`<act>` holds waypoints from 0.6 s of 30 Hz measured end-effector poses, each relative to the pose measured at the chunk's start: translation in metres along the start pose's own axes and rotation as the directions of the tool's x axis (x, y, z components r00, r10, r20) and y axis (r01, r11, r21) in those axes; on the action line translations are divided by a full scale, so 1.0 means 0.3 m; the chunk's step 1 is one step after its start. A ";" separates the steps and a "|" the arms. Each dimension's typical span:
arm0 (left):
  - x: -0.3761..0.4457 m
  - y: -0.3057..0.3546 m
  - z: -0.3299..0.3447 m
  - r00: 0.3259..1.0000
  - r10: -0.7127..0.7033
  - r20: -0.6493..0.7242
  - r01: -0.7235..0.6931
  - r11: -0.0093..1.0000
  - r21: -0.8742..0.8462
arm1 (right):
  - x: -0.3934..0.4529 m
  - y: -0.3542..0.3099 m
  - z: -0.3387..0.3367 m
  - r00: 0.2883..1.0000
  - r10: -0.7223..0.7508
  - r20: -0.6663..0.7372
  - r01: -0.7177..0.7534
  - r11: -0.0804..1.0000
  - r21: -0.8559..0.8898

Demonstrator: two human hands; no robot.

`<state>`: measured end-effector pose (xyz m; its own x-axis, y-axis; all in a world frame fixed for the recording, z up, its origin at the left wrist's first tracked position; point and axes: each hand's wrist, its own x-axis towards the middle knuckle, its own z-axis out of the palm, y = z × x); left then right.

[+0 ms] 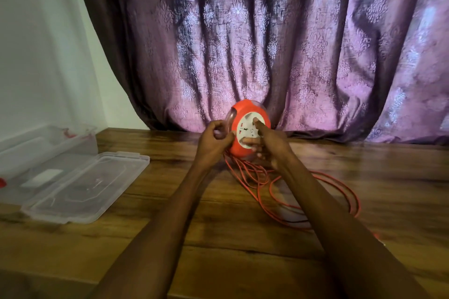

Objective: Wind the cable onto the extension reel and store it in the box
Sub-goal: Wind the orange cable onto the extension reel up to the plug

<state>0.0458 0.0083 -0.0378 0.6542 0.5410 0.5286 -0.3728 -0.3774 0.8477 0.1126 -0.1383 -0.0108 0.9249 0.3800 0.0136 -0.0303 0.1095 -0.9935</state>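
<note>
An orange extension reel (240, 111) with a white socket face stands upright at the table's far middle, in front of the curtain. My left hand (215, 137) grips its clear handle on the left side. My right hand (269, 142) rests on the white socket face, index finger stretched across it. Loose orange cable (340, 184) spills from under the reel in several loops over the table to the right. The clear plastic box (48, 139) sits at the far left, and its clear lid (85, 187) lies flat beside it.
The wooden table (218, 238) reaches from the front edge to a purple patterned curtain (267, 43) hanging behind it. A white wall is at the left. A small white item lies inside the box, with red latches at its ends.
</note>
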 end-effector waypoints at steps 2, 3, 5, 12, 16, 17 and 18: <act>0.018 0.001 -0.023 0.995 -0.064 -0.073 0.059 0.996 -0.066 | 0.016 0.023 -0.024 0.961 -0.276 -0.018 0.249 0.891 -0.380; 0.025 0.005 -0.037 0.990 -0.106 -0.092 0.097 0.990 -0.098 | 0.023 0.037 -0.036 0.890 -0.457 0.000 0.363 0.707 -0.607; 0.044 -0.011 -0.057 0.979 -0.171 -0.110 0.155 0.978 -0.142 | 0.028 0.057 -0.049 0.629 -0.741 0.236 0.562 0.223 -0.797; 0.054 0.008 -0.104 0.974 -0.215 -0.070 0.200 0.963 -0.179 | 0.057 0.066 -0.054 0.339 -0.588 0.734 0.621 -0.446 -0.644; 0.042 0.011 -0.101 0.981 -0.189 0.036 0.192 0.974 -0.124 | 0.046 0.057 -0.054 0.327 -0.539 0.776 0.577 -0.536 -0.616; 0.037 0.015 -0.097 0.983 -0.172 0.063 0.179 0.977 -0.113 | 0.050 0.061 -0.055 0.321 -0.545 0.774 0.575 -0.537 -0.617; 0.037 0.014 -0.095 0.984 -0.158 0.080 0.165 0.981 -0.102 | 0.056 0.069 -0.056 0.312 -0.556 0.771 0.564 -0.544 -0.621</act>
<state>0.0327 0.0340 -0.0271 0.7552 0.5319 0.3830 -0.3247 -0.2040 0.9236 0.1340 -0.1450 -0.0329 0.0131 0.7654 0.6434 0.7737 -0.4153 0.4784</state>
